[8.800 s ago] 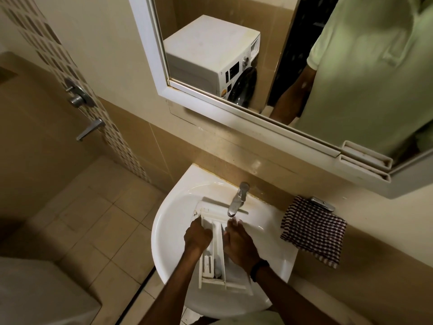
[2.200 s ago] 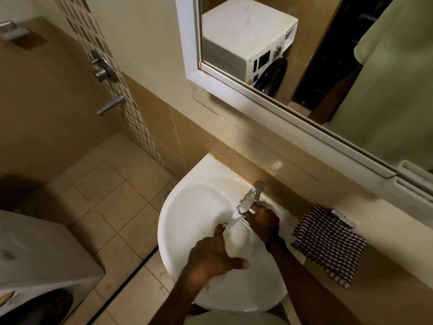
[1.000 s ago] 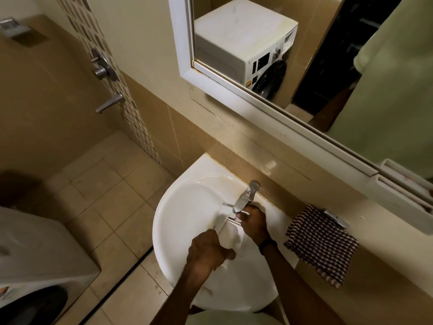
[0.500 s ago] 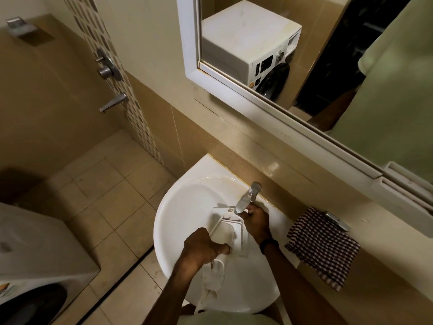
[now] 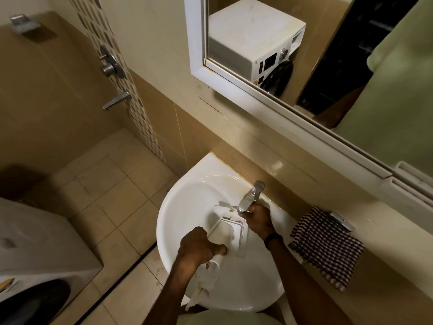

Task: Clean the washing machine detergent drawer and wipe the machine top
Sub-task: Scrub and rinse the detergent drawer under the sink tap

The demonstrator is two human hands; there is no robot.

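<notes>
Two jobs on the sheet; neither reads as finished from here.

Job one, in hand. Detergent drawer (image 5: 228, 227) is out of the washing machine (image 5: 35, 242) and lies inside the sink (image 5: 178, 207). It runs lengthwise from the person's body toward the tap (image 5: 250, 195), far end just under the spout. Judged to be the wash-and-wipe stage. A broad pale face of the drawer shows; compartments not visible. Whether water runs: cannot tell. How clean the drawer is: cannot tell, too pale and small.

Hands. Left hand (image 5: 199, 247) wraps the drawer's near end, thumb across it. A white cloth (image 5: 206, 277) is bunched under the palm and trails over the sink's front rim. Right hand (image 5: 257, 219) sits at the drawer's far end, fingers curled directly below the spout tip. Whether they clamp the drawer or touch the tap, cannot tell. Hands apart, one at each end, drawer between them.

Job two, judged not started. Machine stands lower left, well apart from the sink across a strip of floor. No hand or cloth on its top. Mirror (image 5: 196, 43) shows the same machine. Its top has some discolouration, and what looks like an open drawer recess sits at the upper front corner.

Left to do, by my reckoning: finish the drawer, carry it back, slide it in, then wipe the top. Checked cloth (image 5: 325, 245) hangs on the wall right of the sink, untouched.
</notes>
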